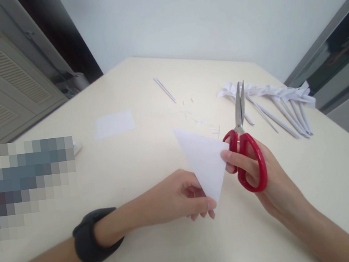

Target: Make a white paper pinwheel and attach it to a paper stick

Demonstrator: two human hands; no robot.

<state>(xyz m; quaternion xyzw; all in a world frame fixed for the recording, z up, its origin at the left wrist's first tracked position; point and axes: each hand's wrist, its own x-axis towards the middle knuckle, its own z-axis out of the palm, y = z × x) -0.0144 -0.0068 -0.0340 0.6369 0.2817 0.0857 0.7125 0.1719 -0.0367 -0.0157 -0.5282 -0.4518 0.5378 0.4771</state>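
A white triangular piece of paper (pixel 203 157) is held up above the table between both hands. My left hand (pixel 188 201) pinches its lower corner between thumb and fingers. My right hand (pixel 260 167) grips the paper's right corner with thumb and finger. Hooked on that same hand are red-handled scissors (pixel 239 127), their blades pointing away from me and slightly apart. The paper hides some of my left fingers.
On the cream table (pixel 134 165) lie a flat white paper sheet (pixel 115 124), thin rolled paper sticks (pixel 165 91) and small scraps (pixel 201 121). Paper tubes with crumpled paper tops (pixel 284 101) lie at the right. A pixelated area (pixel 25 181) covers the left.
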